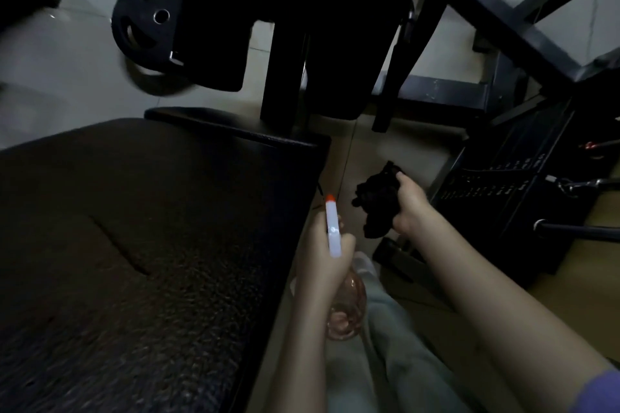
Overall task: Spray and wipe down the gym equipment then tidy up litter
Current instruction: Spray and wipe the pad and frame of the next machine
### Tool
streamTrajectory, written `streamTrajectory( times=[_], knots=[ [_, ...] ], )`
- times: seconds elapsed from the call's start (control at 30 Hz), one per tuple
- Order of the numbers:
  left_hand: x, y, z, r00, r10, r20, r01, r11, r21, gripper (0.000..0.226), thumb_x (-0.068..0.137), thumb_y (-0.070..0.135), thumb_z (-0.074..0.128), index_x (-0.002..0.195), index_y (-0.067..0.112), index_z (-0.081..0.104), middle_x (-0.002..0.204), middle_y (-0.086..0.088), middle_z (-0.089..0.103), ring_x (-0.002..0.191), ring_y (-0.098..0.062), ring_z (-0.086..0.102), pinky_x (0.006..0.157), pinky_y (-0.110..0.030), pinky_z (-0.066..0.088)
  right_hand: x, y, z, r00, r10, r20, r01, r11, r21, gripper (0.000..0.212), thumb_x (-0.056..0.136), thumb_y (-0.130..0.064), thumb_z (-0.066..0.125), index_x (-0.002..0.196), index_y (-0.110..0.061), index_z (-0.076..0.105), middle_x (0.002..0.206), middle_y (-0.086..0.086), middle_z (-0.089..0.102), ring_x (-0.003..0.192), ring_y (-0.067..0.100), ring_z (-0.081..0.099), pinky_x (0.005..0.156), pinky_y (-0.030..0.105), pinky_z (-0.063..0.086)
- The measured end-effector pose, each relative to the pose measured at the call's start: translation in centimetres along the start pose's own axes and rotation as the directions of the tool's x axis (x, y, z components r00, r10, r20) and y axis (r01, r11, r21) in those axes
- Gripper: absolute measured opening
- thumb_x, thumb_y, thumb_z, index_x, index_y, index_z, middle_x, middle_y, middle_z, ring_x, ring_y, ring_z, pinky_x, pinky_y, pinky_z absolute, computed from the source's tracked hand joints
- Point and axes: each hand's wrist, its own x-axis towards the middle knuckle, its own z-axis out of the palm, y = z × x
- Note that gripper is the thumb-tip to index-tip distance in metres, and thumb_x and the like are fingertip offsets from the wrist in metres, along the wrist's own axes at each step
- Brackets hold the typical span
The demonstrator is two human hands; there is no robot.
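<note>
Left grip (319,253) curls round the spray bottle (334,231); at its 2 o'clock, right grip (410,206) clutches a black cloth (375,199).

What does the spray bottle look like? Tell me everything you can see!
The spray bottle has a white sprayer head with an orange nozzle tip and a round, see-through, pinkish body that looks like plastic. It is tilted so the nozzle points forward, away from the person, just beside the edge of the black padded bench. The left hand grips it around the neck. How much liquid is inside cannot be told.
</note>
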Motion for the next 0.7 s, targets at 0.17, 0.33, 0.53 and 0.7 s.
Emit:
streamTrajectory(
  times=[0.17,0.33,0.53,0.7],
  knots=[
    [2.0,-0.2,1.2,0.999,0.022,-0.040,-0.021,0.999,0.031,0.003,0.082,0.004,0.052,0.085,0.004,0.051,0.069,0.000,0.050,0.058,-0.006,0.044,0.053,-0.008,0.036,1.9,0.0,-1.1,1.000,0.011,0.000,-0.011,0.998,0.062,0.053,0.097,-0.043,0.044,0.139,-0.010,0.045,0.133,0.017,0.053,0.112,0.034,0.056,0.094,0.043,0.047],
    [3.8,-0.3,2.1,0.998,-0.014,-0.055,0.013,1.000,-0.019,0.004,0.086,0.008,0.049,0.084,0.004,0.050,0.066,0.001,0.050,0.057,-0.008,0.046,0.047,-0.012,0.034,2.4,1.0,-0.8,0.999,0.045,0.029,-0.047,0.994,0.099,0.055,0.096,-0.046,0.046,0.138,-0.011,0.045,0.131,0.019,0.055,0.110,0.035,0.057,0.101,0.049,0.043],
    [5.2,-0.5,2.5,0.998,-0.057,-0.034,0.056,0.998,-0.038,0.011,0.085,0.013,0.049,0.074,0.011,0.047,0.064,-0.003,0.051,0.056,-0.015,0.048,0.050,-0.023,0.036,2.3,1.1,-0.6,0.999,0.009,0.052,-0.015,0.992,0.121,0.051,0.095,-0.043,0.050,0.134,-0.011,0.049,0.125,0.017,0.059,0.104,0.031,0.061,0.086,0.040,0.051],
    [4.5,-1.2,2.1,0.998,-0.012,-0.068,0.016,0.998,0.054,0.025,0.084,0.012,0.054,0.109,0.009,0.054,0.087,-0.002,0.058,0.077,-0.016,0.055,0.065,-0.018,0.033,1.5,0.6,1.6,0.976,-0.075,0.205,0.052,0.992,0.117,0.044,0.096,-0.036,0.049,0.132,-0.011,0.052,0.120,0.014,0.062,0.104,0.028,0.062,0.084,0.035,0.052]
  ],
)
